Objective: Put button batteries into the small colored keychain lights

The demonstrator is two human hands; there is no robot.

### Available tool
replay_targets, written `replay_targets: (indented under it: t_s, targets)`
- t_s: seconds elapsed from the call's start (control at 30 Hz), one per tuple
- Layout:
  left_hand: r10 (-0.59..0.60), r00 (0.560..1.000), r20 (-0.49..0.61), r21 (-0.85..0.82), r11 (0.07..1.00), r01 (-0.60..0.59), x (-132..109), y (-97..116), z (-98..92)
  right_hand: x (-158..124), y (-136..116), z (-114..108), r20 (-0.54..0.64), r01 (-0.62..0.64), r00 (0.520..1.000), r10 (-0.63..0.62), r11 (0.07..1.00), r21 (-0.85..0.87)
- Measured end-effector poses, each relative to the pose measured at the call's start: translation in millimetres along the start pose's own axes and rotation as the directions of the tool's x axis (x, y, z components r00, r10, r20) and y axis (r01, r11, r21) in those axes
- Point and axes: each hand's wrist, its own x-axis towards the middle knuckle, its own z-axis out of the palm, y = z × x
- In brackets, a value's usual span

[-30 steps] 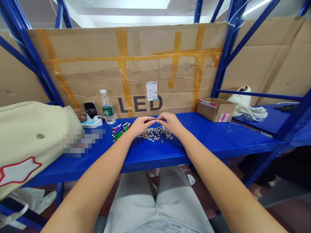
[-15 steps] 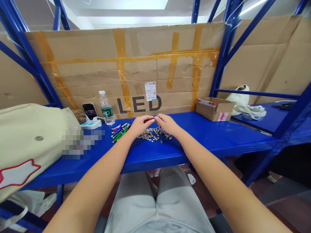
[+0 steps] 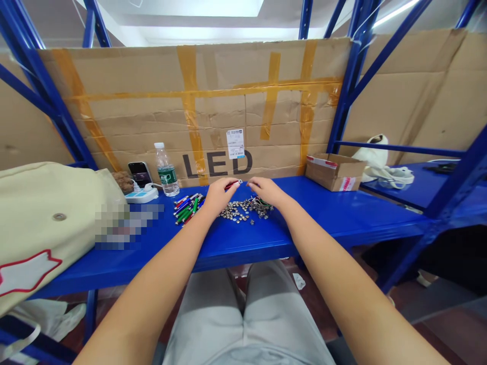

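My left hand (image 3: 221,195) is closed around a slim red tube (image 3: 233,185) with a silvery end that points toward my right hand. My right hand (image 3: 266,191) is a small gap away, thumb and fingers pinched together; whatever may be between them is too small to make out. Below and between both hands lies a loose pile of small round silver pieces like button cells (image 3: 238,212). Thin metal bits are heaped with them under the right hand (image 3: 258,207). Beside my left wrist is a bunch of slim blue, green, red and purple metal tubes (image 3: 187,208).
A water bottle (image 3: 167,172), a white power strip (image 3: 142,194) and a phone (image 3: 140,174) stand at the back left. A cream bag (image 3: 53,213) covers the table's left end. An open cardboard box (image 3: 335,172) sits at the back right, before a tall cardboard wall (image 3: 152,121).
My right hand has drawn away to the right from the red tube, so the tube's silvery end now shows. My left hand has hardly moved.
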Motion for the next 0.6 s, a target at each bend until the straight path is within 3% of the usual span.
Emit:
replay_targets:
  t_s: [0.1, 0.2, 0.37, 0.6]
  targets:
    - [-0.083, 0.996, 0.014, 0.003, 0.997, 0.083, -0.5, -7.8, -4.6, -0.8, 19.0, -5.2, 0.149, -0.022, 0.986, 0.075, 0.943, -0.332]
    - [-0.104, 0.994, 0.042, 0.026, 0.994, 0.103, -1.8, -11.9, -8.1, -3.1, 23.1, -2.8, 0.228, -0.053, 0.956, 0.184, 0.874, -0.483]
    - [-0.065, 0.993, 0.097, 0.037, 0.997, 0.062, -2.6, -9.1, -6.3, -1.9, 13.0, 4.2, 0.249, -0.082, 0.935, 0.253, 0.837, -0.541]
    - [-0.062, 0.993, 0.103, 0.024, 0.998, 0.059, -2.5, -10.6, -6.9, 1.3, 12.4, 0.1, 0.170, -0.134, 0.949, 0.266, 0.828, -0.544]
